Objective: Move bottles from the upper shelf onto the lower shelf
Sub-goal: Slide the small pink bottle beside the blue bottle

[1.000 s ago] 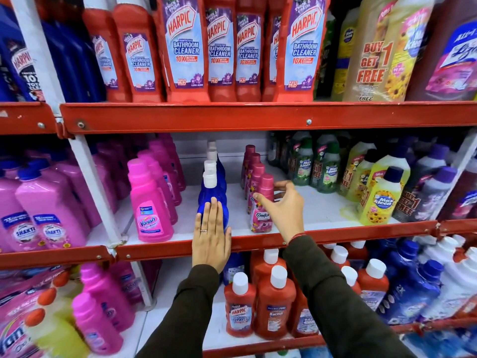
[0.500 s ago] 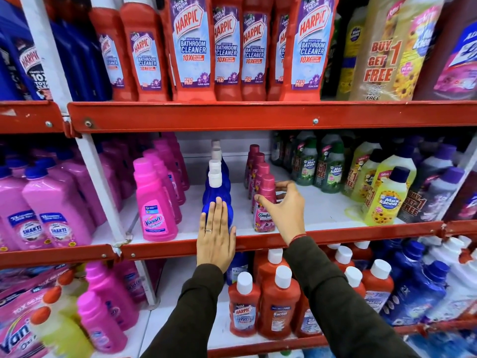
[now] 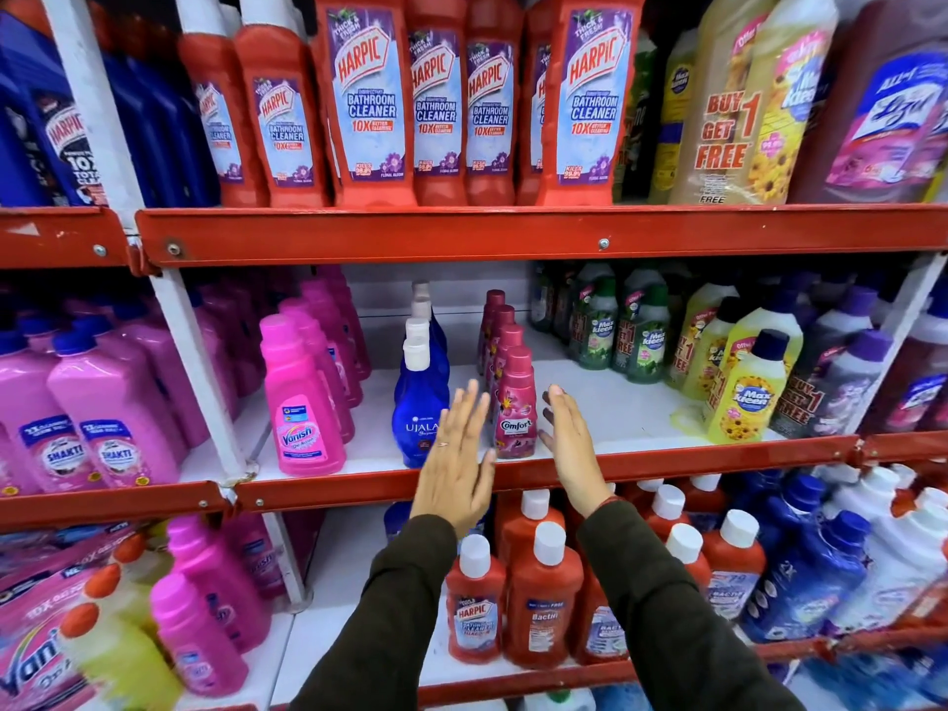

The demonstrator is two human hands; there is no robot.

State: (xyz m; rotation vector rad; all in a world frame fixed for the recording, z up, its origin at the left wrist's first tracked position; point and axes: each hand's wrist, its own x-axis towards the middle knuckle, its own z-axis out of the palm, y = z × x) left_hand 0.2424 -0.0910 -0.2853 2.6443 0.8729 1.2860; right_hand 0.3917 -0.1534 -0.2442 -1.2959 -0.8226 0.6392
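Left hand (image 3: pixel 454 472) is raised flat, fingers extended and slightly spread, gripping nothing; it overlaps the lower right of the blue Ujala bottle (image 3: pixel 418 407) in view, and contact cannot be confirmed. Right hand (image 3: pixel 567 443) is likewise open, palm turned inward, just beside the Comfort bottle (image 3: pixel 515 402) but apart from it. The two hands stand either side of that bottle with a gap between them.

Containers: the Comfort bottle is dark pink, capped, upright, at the front of a single-file row of like bottles on the middle shelf (image 3: pixel 615 456). The Ujala bottle, blue with a white cap, heads its own row just to the left. Further left stands a pink Vanish bottle (image 3: pixel 300 402), also first in a row. To the right are yellow Max Kleen bottles (image 3: pixel 744 392). On the shelf below, red bottles with white caps (image 3: pixel 544 602) stand under the hands. All seen caps are closed; fill levels are not readable through the opaque walls.

Change from half a second earlier: the right hand, then curled around the Comfort bottle's neck, has let go and opened. The left hand, then pressed flat over the front of the Ujala bottle, has shifted right. Both front bottles remain upright on the middle shelf.
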